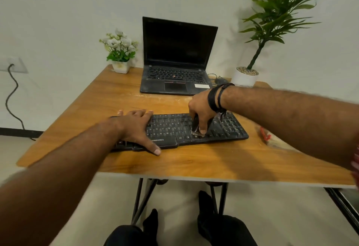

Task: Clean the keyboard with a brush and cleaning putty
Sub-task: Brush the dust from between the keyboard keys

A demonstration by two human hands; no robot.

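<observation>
A dark brush [196,127] is gripped by the right hand [201,110] at frame centre, bristles on the dusty black keyboard [174,129]. The keyboard's left end is pressed flat by the left hand [136,127], fingers straight, on the glossy wooden table [194,160].

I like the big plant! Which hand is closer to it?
The right. The right hand holds a brush on the keyboard's right half, in front of the big plant. The left hand rests flat on the keyboard's left end, farther away.

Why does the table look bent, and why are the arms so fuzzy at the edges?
Head view: the wide-angle lens bows the table edges; forearms blur near the frame borders. The left hand, right hand and keyboard are sharper. Soft shadows fall on the wood; the laptop screen is dark.
</observation>
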